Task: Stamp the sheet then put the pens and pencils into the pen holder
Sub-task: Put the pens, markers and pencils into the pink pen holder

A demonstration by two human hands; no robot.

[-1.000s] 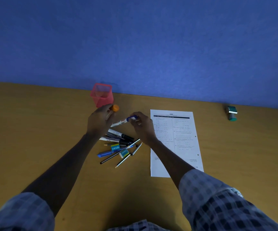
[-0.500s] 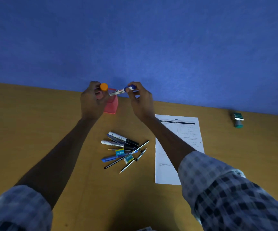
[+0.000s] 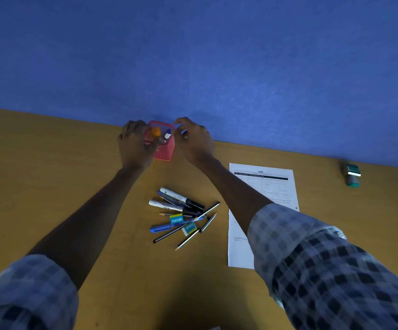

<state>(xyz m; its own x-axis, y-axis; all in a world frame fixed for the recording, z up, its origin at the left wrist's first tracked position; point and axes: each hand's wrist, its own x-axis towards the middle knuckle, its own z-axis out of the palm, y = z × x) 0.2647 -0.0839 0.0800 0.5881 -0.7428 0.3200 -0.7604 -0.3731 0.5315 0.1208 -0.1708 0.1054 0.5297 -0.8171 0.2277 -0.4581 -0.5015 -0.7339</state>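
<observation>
The red mesh pen holder [image 3: 165, 152] stands near the wall. My left hand [image 3: 134, 145] is against its left side, fingers closed around an orange-capped pen [image 3: 155, 131] that points down into the holder. A blue-and-white pen [image 3: 167, 135] stands inside the holder, and my right hand [image 3: 193, 140] hovers just right of the rim with its fingers apart and nothing in them. A pile of pens and pencils [image 3: 181, 210] lies on the desk between my forearms. The printed sheet [image 3: 268, 186] lies to the right, partly under my right arm.
A green stamp [image 3: 352, 175] lies on its side at the far right near the wall. Two small erasers [image 3: 176, 219] sit in the pile. The blue wall runs right behind the holder along the wooden desk [image 3: 50, 175].
Both hands came down from above the holder to its rim. The blue-and-white pen left my right hand and now stands in the holder; the orange-capped pen has lowered to the opening.
</observation>
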